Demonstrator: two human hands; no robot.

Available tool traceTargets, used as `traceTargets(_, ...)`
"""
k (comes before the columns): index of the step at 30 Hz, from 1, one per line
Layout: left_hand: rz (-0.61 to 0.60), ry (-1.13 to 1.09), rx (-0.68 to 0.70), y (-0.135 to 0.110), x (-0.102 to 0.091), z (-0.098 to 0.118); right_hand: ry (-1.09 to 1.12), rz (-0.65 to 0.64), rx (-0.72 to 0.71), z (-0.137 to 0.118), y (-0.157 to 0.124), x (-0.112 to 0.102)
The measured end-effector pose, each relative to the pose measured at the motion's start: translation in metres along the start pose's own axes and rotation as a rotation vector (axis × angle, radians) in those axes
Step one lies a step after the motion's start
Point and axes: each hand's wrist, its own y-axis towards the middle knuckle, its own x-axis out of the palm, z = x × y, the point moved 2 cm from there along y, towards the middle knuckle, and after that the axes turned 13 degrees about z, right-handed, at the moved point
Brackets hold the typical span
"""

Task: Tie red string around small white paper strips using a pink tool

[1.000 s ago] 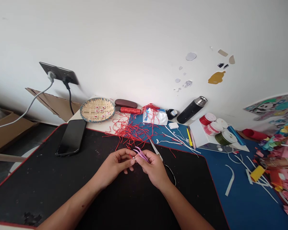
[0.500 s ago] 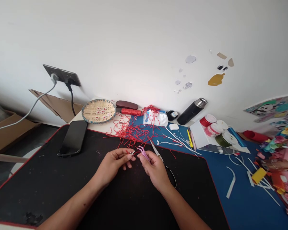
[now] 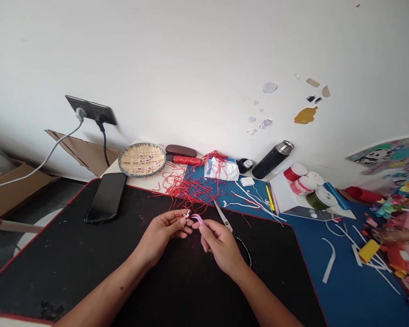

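Between the thumb and fingers of my left hand (image 3: 167, 230) is a small knotted piece of white and red cord (image 3: 186, 216). My right hand (image 3: 218, 240) is closed around purple curved tweezers (image 3: 199, 219), whose bent tips point left, close to the cord. Whether the tips touch it, I cannot tell. Just beyond both hands lies a loose heap of cut red cord (image 3: 191, 188). Scissors (image 3: 225, 219) rest on the black mat (image 3: 191, 290) behind my right hand, which partly hides their handle.
A woven basket (image 3: 142, 160) with small red-white pieces and a phone (image 3: 105, 198) are at left. Along the wall are a red thread spool (image 3: 187, 161), a black thermos (image 3: 272, 160) and ribbon rolls (image 3: 303, 184). White cords (image 3: 255, 204) lie behind the mat; colourful paper scraps (image 3: 402, 250) fill the right.
The tweezers have turned, their tips now lower and pointing left toward the cord. My right hand has rotated slightly with them. My left hand keeps its pinch, with the white cord tilted more upright.
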Motion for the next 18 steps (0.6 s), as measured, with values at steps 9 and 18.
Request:
traceTargets(9,-0.006,0.053,0.047,-0.0015,0.0033,0.0036,-0.119,-0.004,-0.072,0.002,-0.0004,0.001)
traceTargets(18,-0.002,0.146,0.124,-0.0028,0.0037,0.0043,-0.26,0.034,-0.16,-0.0004,0.0004,0.0002)
